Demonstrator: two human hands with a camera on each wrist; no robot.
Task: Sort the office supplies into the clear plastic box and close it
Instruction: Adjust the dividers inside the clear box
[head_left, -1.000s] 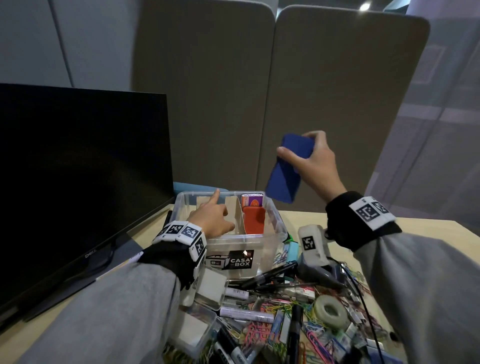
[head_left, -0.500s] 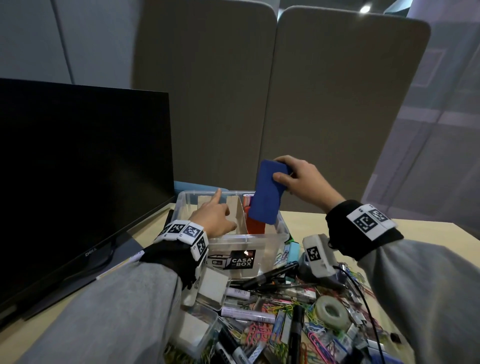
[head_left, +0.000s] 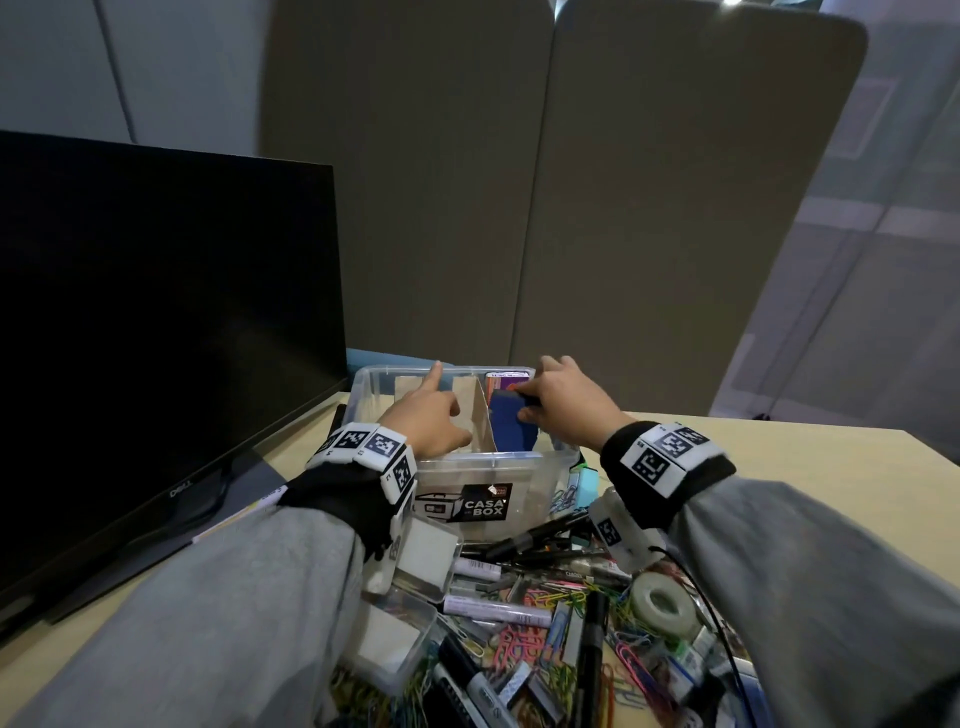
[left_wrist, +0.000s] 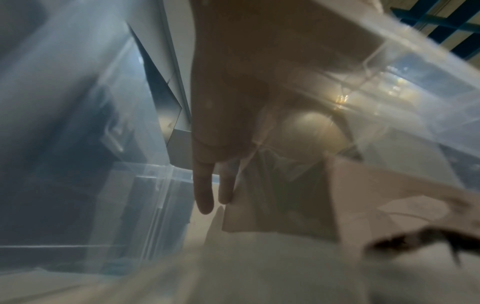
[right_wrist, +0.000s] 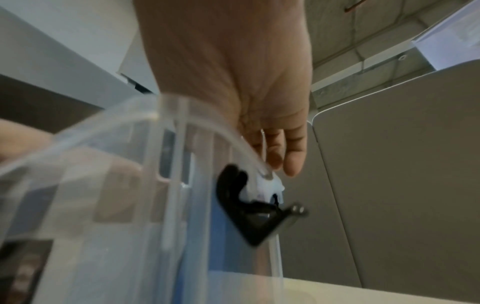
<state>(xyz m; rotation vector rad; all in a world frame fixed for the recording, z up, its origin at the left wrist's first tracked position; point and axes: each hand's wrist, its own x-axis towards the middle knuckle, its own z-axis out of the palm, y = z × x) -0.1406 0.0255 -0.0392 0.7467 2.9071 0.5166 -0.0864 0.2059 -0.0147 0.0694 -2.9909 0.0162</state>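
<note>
The clear plastic box (head_left: 467, 470) stands open on the desk, split by a cardboard divider (head_left: 477, 415). My right hand (head_left: 563, 402) pinches the top edge of a blue notepad (head_left: 511, 431), which stands upright in the right compartment. Behind the notepad are an orange item and a purple-labelled pack (head_left: 506, 378). My left hand (head_left: 428, 421) lies in the left compartment, its index finger straight, its fingers (left_wrist: 203, 195) against the divider (left_wrist: 275, 197). In the right wrist view the right hand's fingers (right_wrist: 292, 156) reach over the box rim (right_wrist: 166, 115), above a black latch (right_wrist: 246, 214).
A dark monitor (head_left: 156, 338) fills the left side. In front of the box lies a pile of supplies: a tape roll (head_left: 662, 603), markers (head_left: 498, 613), coloured paper clips (head_left: 519, 644) and small clear cases (head_left: 428, 558). Grey partition panels (head_left: 623, 208) stand behind the desk.
My right hand has come down from above the box and lowered the blue notepad into the right compartment. The left hand has stayed in place at the divider.
</note>
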